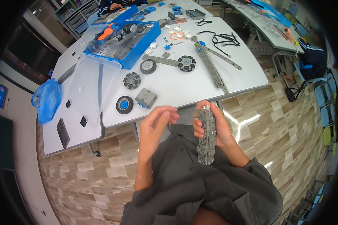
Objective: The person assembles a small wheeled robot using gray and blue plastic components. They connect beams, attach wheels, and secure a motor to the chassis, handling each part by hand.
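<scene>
Grey beam [207,138]; long axis vertical in view (white pegs [205,107] topmost)

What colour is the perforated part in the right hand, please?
The perforated part is mostly grey; it shows best in the head view.

Pretty sure this is a classroom or robotics club room.
Loose wheels [148,66] and grey perforated beams [207,62] lie on a white desk [248,71] by a blue parts box [143,48], blue chairs [322,98] line up on the right, plus a dark board [3,142] on the left wall [20,112], drawer units [74,20] at the back.
</scene>
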### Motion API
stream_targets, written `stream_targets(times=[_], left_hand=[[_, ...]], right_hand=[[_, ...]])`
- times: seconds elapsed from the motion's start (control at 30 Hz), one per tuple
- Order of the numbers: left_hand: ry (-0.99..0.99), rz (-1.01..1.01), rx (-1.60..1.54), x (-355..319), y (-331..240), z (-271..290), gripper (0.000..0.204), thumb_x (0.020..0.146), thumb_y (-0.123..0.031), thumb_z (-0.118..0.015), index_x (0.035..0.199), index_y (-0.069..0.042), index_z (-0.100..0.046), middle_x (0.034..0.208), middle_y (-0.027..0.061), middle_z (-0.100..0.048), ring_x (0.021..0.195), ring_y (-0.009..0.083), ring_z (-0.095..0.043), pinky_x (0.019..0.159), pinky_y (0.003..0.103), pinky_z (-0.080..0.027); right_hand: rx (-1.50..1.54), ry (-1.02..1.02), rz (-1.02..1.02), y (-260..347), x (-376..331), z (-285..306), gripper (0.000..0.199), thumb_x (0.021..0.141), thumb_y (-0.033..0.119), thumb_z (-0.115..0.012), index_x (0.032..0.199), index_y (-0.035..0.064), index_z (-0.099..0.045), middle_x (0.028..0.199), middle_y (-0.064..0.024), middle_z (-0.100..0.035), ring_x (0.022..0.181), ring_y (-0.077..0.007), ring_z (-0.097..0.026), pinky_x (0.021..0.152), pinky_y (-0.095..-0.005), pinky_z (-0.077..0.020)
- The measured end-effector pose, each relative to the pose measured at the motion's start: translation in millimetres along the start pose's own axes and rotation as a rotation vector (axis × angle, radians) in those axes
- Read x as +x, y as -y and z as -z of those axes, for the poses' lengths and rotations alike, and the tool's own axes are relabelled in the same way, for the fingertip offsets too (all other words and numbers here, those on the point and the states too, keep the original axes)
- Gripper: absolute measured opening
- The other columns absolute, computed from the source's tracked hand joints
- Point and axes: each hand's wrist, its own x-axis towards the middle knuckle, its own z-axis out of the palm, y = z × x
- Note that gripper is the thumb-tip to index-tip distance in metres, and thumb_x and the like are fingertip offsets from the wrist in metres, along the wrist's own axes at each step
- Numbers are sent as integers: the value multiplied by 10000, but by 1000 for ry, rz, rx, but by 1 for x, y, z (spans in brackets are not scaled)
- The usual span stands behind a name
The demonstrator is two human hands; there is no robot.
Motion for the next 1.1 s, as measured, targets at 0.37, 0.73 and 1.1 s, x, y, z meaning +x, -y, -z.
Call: stream_targets(times=[0.37, 0.73, 1.1], left_hand=[[-374, 24, -450, -30, 50, -42, 412, 1082, -311, -369, 1267, 18, -534, 1255, 139, -577, 1172, 201, -535, 1000, 348, -431], [-256, 95, -180, -66, 53, -55, 790, 966, -234, -606, 1562, -75, -113, 1488, 147, -340, 1386, 246, -363, 1129, 387, -327], [-110, 432, -717, -66, 49, -14, 796, 914, -156, -528, 1581, -124, -96, 1454, 152, -385, 1325, 282, -471, 1022, 469, -483]], right_hand=[[230, 8, -187, -41, 33, -8, 610, 1048, 570, -263, 1131, 50, -573, 809, -88, -565, 621, -169, -513, 529, -292, -450], [196, -138, -289, -73, 41, 2, 486, 1049, 375, -392, 1274, -16, -573, 1098, -119, -664, 931, -194, -659, 856, -314, -547], [71, -88, -27, -76, 34, -19, 506, 1068, 337, -329, 1404, -28, -433, 1418, -169, -506, 1345, -286, -468, 1114, -423, -378]])
